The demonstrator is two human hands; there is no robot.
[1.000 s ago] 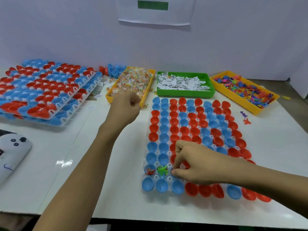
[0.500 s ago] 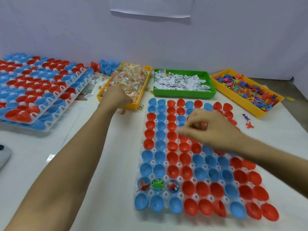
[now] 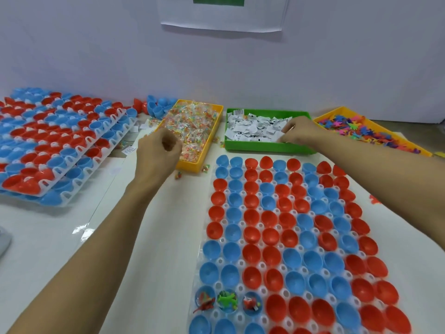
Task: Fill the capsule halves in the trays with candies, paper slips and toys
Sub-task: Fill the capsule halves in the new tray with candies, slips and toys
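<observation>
Right now, slip pickup. Table (image 3: 156, 273) white, w/ main tray (image 3: 292, 268) of red + blue capsule halves front-right; nearly all halves bare, only three near the front-left corner loaded w/ toys (image 3: 226, 299). Stacked trays (image 3: 72, 150) of more halves off to the left, well apart.

Along the back: yellow bin of wrapped candies (image 3: 192, 131), green bin of paper slips (image 3: 260, 127) beside it, 2nd yellow bin of coloured toys (image 3: 361, 131) far right.

Right hand (image 3: 299, 131) reaching into the green bin's right end, fingertips down among the slips; looks like pinching at paper, but can't tell if a slip is actually caught, fingers partly hidden. Left hand (image 3: 157, 153) curled into a loose fist at the candy bin's near-left corner; probably holding candies, but contents not visible.

To do this well, prob: pinch a small bunch rather than one slip, lift clear of the bin wall so none snag, then drop one per half, working row by row from the loaded corner. Same w/ candies from the left fist, so both hands feed the same row. Watch for strays, a few candies (image 3: 204, 168) already loose on the table just beside the bin.
</observation>
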